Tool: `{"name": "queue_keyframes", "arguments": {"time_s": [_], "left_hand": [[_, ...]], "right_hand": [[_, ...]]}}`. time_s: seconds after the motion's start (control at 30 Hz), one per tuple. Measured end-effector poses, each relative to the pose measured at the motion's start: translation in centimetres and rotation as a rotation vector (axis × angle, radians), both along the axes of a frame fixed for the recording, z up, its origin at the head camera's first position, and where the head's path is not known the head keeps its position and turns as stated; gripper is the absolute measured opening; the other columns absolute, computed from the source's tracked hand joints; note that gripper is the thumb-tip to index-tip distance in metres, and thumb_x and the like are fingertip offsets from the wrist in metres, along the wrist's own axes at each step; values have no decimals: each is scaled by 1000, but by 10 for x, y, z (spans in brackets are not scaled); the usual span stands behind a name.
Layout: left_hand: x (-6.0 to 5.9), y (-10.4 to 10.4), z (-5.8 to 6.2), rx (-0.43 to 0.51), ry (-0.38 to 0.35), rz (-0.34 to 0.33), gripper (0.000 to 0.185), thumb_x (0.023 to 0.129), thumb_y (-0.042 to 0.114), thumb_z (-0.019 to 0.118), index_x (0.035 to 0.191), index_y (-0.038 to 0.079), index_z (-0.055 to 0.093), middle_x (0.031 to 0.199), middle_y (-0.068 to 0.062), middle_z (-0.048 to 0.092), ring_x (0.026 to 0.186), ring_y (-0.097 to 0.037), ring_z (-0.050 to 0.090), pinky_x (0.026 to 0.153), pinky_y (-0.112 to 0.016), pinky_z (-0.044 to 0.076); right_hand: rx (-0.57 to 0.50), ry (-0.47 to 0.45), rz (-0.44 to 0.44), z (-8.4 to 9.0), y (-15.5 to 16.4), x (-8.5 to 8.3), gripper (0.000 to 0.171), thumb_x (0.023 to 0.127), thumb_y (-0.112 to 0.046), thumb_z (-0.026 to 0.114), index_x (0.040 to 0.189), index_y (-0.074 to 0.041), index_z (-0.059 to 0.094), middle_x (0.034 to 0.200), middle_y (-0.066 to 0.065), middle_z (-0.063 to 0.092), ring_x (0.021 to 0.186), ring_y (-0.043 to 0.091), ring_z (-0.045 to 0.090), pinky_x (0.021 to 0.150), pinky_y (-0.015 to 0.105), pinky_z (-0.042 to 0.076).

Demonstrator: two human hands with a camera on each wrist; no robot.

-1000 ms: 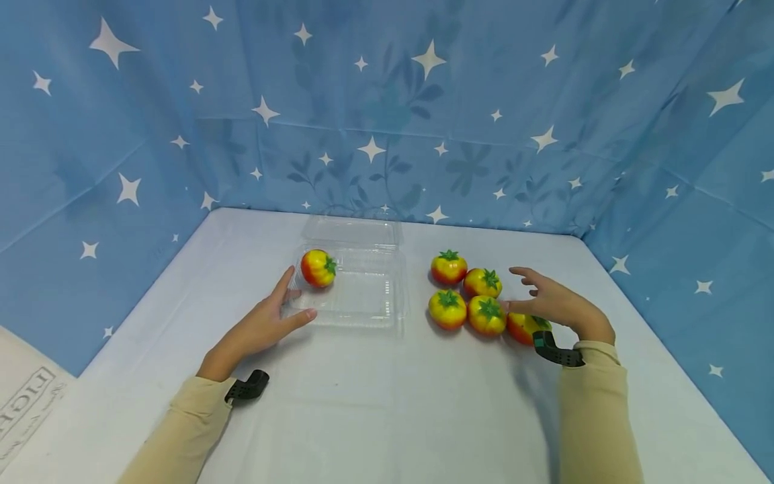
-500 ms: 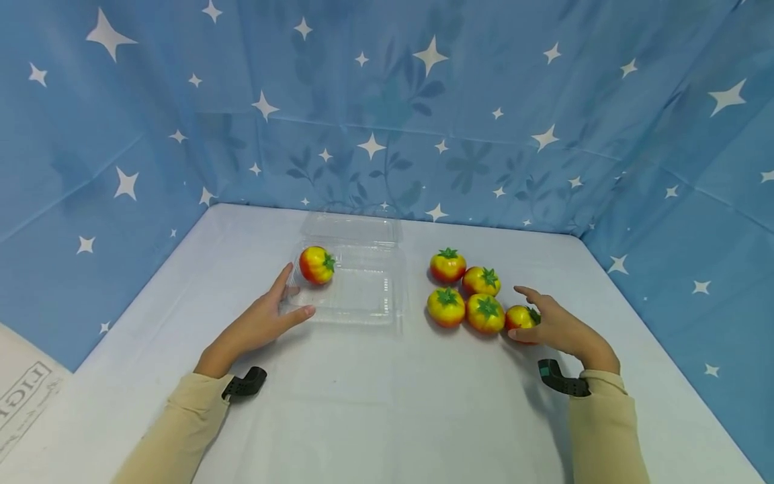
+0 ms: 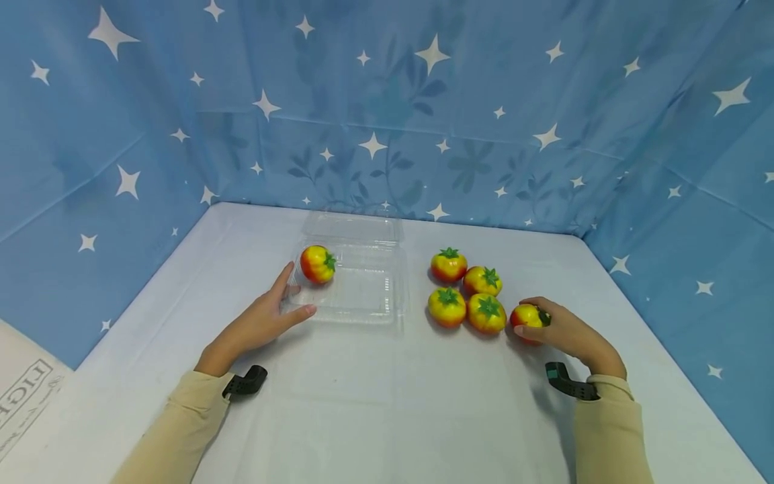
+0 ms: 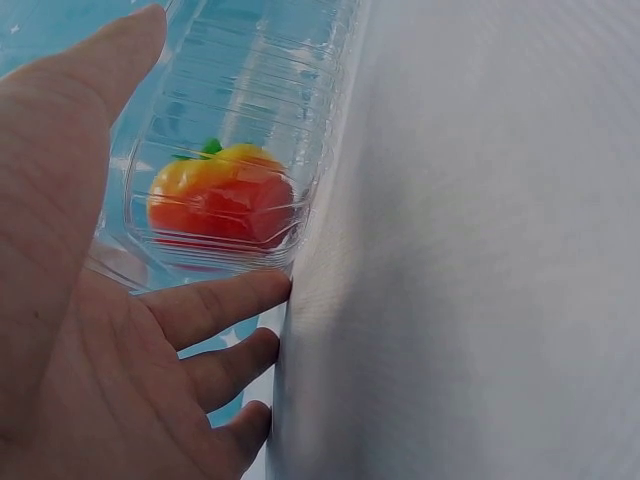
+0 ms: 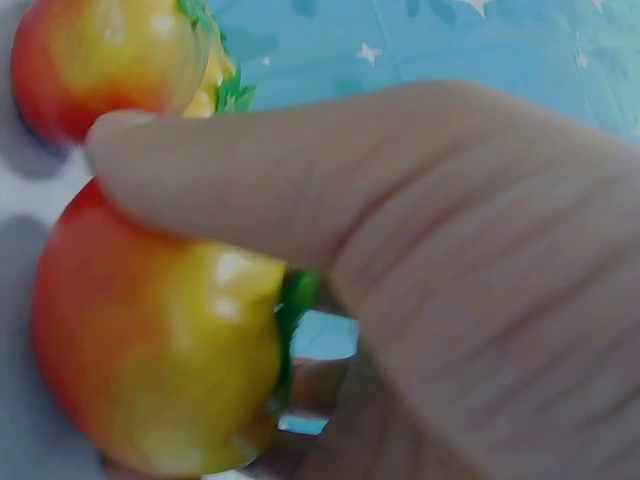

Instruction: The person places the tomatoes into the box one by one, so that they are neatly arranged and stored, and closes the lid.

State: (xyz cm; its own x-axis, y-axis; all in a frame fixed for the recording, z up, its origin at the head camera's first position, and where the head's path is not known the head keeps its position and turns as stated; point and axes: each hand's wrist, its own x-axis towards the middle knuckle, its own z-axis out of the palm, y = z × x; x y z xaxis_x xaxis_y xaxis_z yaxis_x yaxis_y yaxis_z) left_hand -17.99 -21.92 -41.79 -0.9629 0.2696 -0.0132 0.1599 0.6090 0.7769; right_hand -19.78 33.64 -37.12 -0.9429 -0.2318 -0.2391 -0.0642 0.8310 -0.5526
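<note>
A clear plastic clamshell box (image 3: 363,289) lies open on the white table, with one red-yellow toy tomato (image 3: 318,264) in its near-left corner. My left hand (image 3: 275,312) rests with straight fingers against the box's left edge; in the left wrist view that tomato (image 4: 222,197) shows through the box wall (image 4: 250,110). Several more tomatoes (image 3: 465,292) sit in a cluster to the right of the box. My right hand (image 3: 547,323) grips the rightmost tomato (image 3: 525,316), thumb and fingers curled round it (image 5: 160,350).
Blue star-patterned cloth (image 3: 387,107) walls in the table at the back and both sides. A white printed bag or box (image 3: 24,396) sits at the lower left, off the table. Black wrist straps (image 3: 568,382) show at both cuffs.
My right hand has come down from above the tomato cluster and closed round the rightmost tomato. The left hand has stayed against the box.
</note>
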Motion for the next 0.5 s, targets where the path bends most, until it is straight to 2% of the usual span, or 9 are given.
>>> {"name": "queue_keyframes", "arguments": {"time_s": [0.23, 0.33, 0.5], "left_hand": [[1, 0, 1, -7, 8, 0, 110, 103, 56, 67, 173, 11, -6, 166, -27, 38, 155, -49, 29, 121, -72, 24], [1, 0, 1, -14, 7, 0, 110, 103, 57, 66, 173, 11, -5, 166, -26, 38, 155, -50, 29, 120, -73, 24], [1, 1, 0, -19, 5, 4, 111, 103, 57, 67, 173, 11, -5, 166, -27, 38, 155, -50, 29, 120, -73, 23]], "right_hand": [[-190, -46, -141, -10, 18, 0, 82, 105, -53, 63, 161, 0, 35, 157, 32, 36, 138, 54, 33, 108, 78, 37], [-234, -22, -187, -13, 21, 2, 82, 106, -55, 60, 161, 1, 34, 159, 33, 32, 140, 55, 31, 109, 77, 36], [-243, 59, -258, -14, 18, 0, 86, 108, -56, 57, 163, 3, 29, 158, 35, 33, 139, 56, 32, 110, 76, 37]]}}
